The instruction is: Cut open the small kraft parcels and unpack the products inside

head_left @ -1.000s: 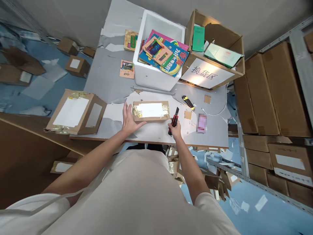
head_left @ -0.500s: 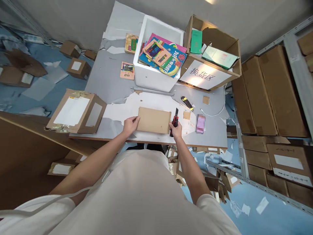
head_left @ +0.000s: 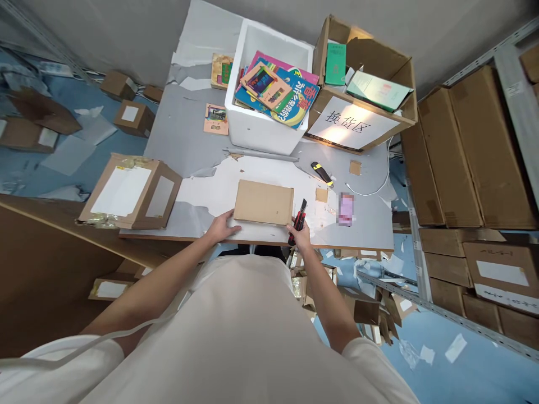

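Observation:
A flat brown cardboard box lies on the table in front of me. My left hand is at its near left corner, fingers and thumb apart, and does not grip it. In my right hand is a red and black utility knife, its blade out and pointing away from me. That hand's fingertips are at the box's near right corner. A second, yellow and black utility knife lies beyond the right hand, near a small cardboard scrap and a blurred pink item.
A white foam box of books stands at the back, beside an open carton with green boxes. At the left table edge sits a taped carton. A white cable curves along the right. Stacked cartons fill the right-hand shelf.
My left hand has let go of the box's left edge and moved to its near corner, fingers spread. My right hand, still holding the knife, has slid slightly toward me.

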The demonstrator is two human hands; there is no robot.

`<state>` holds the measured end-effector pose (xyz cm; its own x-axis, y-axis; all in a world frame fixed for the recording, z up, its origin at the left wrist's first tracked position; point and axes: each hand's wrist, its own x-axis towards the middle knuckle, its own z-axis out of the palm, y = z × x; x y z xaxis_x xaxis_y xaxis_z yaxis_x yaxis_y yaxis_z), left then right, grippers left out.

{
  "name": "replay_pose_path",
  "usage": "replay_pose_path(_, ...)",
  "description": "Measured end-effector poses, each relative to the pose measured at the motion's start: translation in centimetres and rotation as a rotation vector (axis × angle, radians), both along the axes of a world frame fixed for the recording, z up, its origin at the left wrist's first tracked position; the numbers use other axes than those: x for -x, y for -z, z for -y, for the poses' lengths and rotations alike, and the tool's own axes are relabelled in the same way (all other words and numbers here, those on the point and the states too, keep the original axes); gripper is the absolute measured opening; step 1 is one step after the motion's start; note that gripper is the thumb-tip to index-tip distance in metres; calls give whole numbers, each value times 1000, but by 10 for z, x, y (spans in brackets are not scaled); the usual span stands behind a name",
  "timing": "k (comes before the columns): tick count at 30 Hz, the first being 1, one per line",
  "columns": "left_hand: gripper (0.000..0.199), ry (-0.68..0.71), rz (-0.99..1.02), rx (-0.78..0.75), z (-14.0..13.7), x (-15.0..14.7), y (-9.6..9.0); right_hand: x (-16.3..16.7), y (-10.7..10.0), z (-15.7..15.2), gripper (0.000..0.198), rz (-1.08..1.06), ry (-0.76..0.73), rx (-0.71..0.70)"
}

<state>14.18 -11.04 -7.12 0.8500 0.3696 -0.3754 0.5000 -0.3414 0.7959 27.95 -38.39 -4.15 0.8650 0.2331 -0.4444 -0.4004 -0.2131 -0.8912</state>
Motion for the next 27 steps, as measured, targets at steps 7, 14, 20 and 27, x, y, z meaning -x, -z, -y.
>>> replay_pose_path(7, 53, -145, 90, 28, 7, -5, -24, -11, -25, -9, 54, 70, 7, 20)
replay_pose_path(14, 52, -157, 124, -224, 2, -31, -57, -46, -47, -27, 32, 321, -101, 289)
replay_pose_path(20, 42, 97, 423, -531, 24, -37, -56, -57, -72, -33, 38, 560, -284, 542)
replay_pose_path(27, 31, 310, 458, -635, 24, -39, -45, -70, -122, -86, 54, 812, -1299, 657)
